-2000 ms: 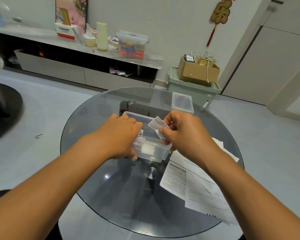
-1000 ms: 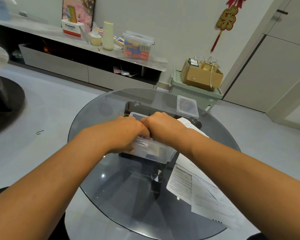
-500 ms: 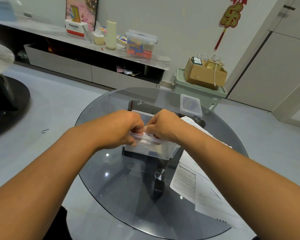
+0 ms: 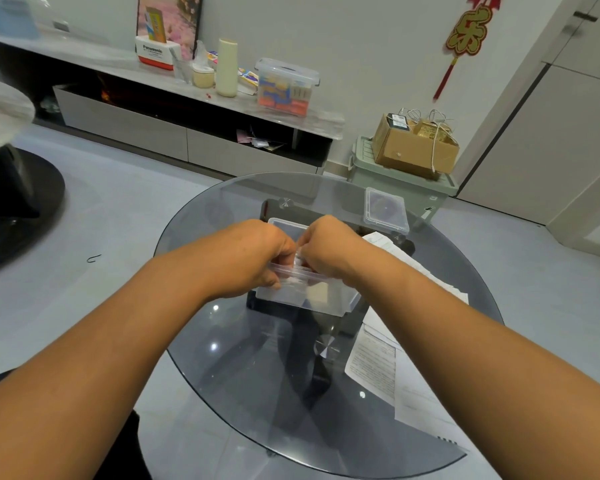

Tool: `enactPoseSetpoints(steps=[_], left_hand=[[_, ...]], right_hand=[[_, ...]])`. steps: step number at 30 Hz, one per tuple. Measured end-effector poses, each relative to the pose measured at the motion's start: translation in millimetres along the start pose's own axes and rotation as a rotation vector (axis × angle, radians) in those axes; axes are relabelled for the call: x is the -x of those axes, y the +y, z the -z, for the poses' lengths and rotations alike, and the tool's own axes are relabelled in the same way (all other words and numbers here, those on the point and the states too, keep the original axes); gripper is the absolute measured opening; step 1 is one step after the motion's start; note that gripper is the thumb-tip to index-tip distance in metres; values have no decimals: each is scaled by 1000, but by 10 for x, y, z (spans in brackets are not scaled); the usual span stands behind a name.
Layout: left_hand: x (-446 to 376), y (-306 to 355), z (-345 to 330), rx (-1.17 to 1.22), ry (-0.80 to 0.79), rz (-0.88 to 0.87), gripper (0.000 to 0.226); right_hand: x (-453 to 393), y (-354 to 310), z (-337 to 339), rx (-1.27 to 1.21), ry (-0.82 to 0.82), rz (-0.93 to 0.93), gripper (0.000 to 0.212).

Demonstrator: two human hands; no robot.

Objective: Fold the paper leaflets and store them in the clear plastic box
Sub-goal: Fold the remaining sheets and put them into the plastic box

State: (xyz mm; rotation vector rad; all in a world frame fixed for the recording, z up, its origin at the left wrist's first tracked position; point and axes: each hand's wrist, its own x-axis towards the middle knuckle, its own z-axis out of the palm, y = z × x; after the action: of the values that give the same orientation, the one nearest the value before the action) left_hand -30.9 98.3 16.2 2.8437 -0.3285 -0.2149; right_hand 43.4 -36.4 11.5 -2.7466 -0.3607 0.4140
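Head camera looks down on a round glass table point(image 4: 222, 358) where both hands meet over a clear plastic box point(image 4: 312, 296). This box stands near the middle of the tabletop, open at the top, with something pale showing through its near wall. The left hand point(image 4: 253, 258) is at the box's left side, fingers curled down at the near rim; the right hand point(image 4: 329, 247) is over the box's right part, fingers curled too. Between the two hands a small white folded leaflet point(image 4: 298, 259) shows just above the rim, and both hands appear to pinch it, though the fingertips are mostly hidden. The box's clear lid point(image 4: 386, 211) lies flat on the glass beyond and to the right, apart from the box. Unfolded printed paper leaflets point(image 4: 378, 365) lie spread on the table's right side, partly under the right forearm. Behind the table a cardboard box point(image 4: 413, 150) sits on a green storage bin point(image 4: 395, 181).
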Motion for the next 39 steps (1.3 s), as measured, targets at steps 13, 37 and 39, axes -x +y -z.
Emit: enactPoseSetpoints(steps=[13, 37, 39], left_hand=[[-115, -248, -194, -15, 276, 54, 22], [-344, 397, -814, -35, 415, -299, 67], [-325, 412, -829, 54, 328, -333, 71]], right_hand=[[353, 247, 303, -206, 434, 221, 28], [669, 1543, 83, 758, 220, 88, 23], [767, 1414, 33, 773, 250, 173, 22]])
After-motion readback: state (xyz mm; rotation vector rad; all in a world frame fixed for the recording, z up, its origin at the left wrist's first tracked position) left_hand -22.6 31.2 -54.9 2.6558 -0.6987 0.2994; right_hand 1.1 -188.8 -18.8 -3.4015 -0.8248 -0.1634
